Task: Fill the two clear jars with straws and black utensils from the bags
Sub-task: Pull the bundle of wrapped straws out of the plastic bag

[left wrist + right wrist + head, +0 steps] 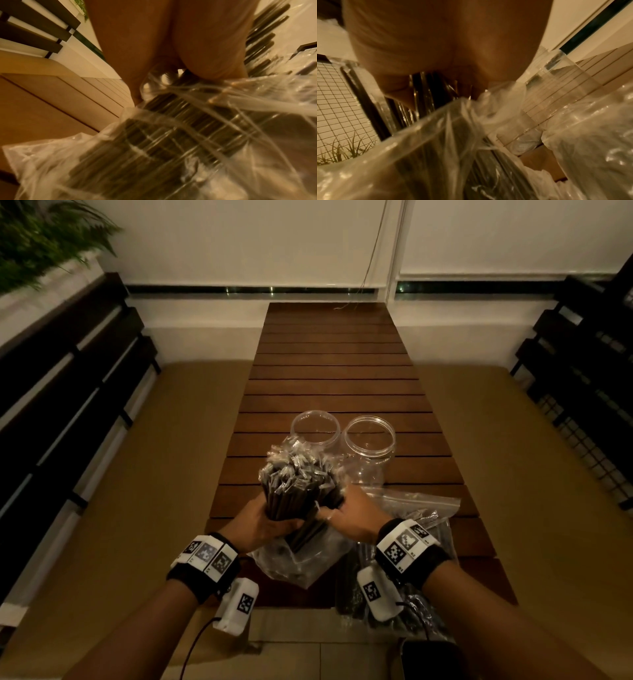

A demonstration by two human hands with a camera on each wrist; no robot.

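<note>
Two clear jars stand open and empty on the slatted wooden table (329,364): the left jar (315,426) and the right jar (370,440). In front of them both hands hold up a thick bundle of dark wrapped straws (299,484), tilted toward the jars. My left hand (263,520) grips the bundle's lower left side. My right hand (346,513) grips its right side. The bundle's lower end still sits in a clear plastic bag (301,556). The wrist views show the straws (180,128) and the same straws (426,86) blurred under each palm.
A second clear zip bag with black utensils (418,529) lies at the table's near right corner, partly under my right wrist. Dark slatted benches (68,378) flank the table on both sides. A plant (44,237) stands at the far left.
</note>
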